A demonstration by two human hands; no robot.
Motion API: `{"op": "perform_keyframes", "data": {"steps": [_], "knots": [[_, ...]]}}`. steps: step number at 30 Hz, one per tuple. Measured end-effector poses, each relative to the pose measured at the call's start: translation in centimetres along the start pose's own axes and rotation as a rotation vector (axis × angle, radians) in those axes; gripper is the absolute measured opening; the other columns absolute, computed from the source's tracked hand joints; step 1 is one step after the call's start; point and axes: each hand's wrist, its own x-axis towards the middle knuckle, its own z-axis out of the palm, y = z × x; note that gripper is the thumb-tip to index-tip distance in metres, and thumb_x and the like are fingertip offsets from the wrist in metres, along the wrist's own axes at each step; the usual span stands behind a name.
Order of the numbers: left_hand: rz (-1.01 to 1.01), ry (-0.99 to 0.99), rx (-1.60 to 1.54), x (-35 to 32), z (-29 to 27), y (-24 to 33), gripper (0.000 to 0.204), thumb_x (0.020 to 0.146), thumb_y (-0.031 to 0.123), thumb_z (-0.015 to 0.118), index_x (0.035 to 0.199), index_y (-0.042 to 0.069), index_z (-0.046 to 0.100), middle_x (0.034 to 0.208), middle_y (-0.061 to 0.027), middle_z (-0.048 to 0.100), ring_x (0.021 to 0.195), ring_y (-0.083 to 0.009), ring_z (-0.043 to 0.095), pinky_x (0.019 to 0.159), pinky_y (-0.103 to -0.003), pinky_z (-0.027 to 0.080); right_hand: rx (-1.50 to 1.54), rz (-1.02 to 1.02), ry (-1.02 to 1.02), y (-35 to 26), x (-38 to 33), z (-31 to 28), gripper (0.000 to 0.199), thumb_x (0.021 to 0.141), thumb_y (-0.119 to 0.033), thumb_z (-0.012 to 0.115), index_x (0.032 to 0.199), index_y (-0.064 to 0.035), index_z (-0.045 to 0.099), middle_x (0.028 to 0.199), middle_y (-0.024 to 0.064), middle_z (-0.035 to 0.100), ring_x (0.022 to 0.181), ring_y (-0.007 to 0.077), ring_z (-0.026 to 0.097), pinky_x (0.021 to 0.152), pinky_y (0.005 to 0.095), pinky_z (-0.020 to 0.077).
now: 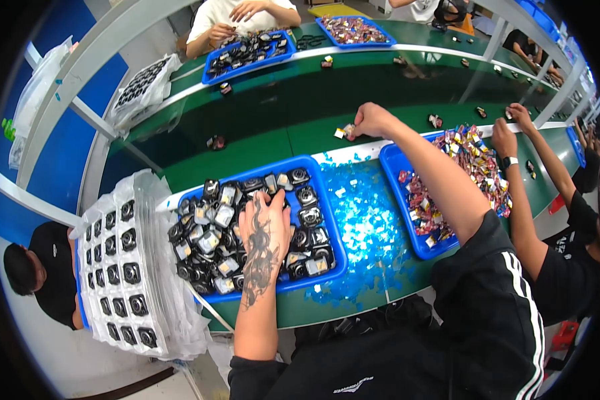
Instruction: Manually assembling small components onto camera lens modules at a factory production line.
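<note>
My left hand [267, 223], its forearm tattooed, reaches into a blue tray [338, 250] of small black camera-like units [207, 240]. Its fingers curl down among the units, and what is under the fingertips is hidden. Over the far side, my right hand [375, 122] pinches a small electronic part [345, 132] with white, yellow and reddish bits, at the near side of the green conveyor belt [260, 143]. Similar reddish parts [460, 160] with white and yellow tabs fill a second blue tray [428, 252] under my right forearm.
Blue film scraps [363, 227] lie between the trays. At left, stacked white blister trays [117, 267] hold black units. Single parts [216, 142] sit along the belt. A co-worker's hands [507, 137] work close by at right; another person [240, 20] sits across. Metal frame bars [37, 200] cross the left.
</note>
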Motion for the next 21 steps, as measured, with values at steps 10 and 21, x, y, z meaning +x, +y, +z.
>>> {"op": "perform_keyframes", "data": {"steps": [10,21], "knots": [[0.073,-0.004,-0.096,0.7,0.4,0.1,0.035,0.082,0.0,0.062,0.116,0.005,0.058,0.12,-0.0154,0.056,0.11,-0.0351,0.056,0.092,-0.044,0.047,0.079,-0.038,0.235,0.4,-3.6,-2.6,0.041,0.069,-0.033,0.083,0.09,-0.0012,0.066,0.086,0.0142,0.069,0.085,0.0277,0.068,0.073,0.0375,0.0531],[-0.013,0.147,-0.521,0.9,-0.2,-1.0,0.023,0.087,0.003,0.054,0.108,0.004,0.065,0.096,-0.0135,0.068,0.084,-0.0329,0.067,0.074,-0.04,0.053,0.021,-0.601,-0.007,-6.5,-20.0,0.2,0.024,0.083,-0.021,0.071,0.098,-0.0034,0.065,0.092,0.0141,0.066,0.081,0.0297,0.065,0.072,0.0402,0.0517]]}}
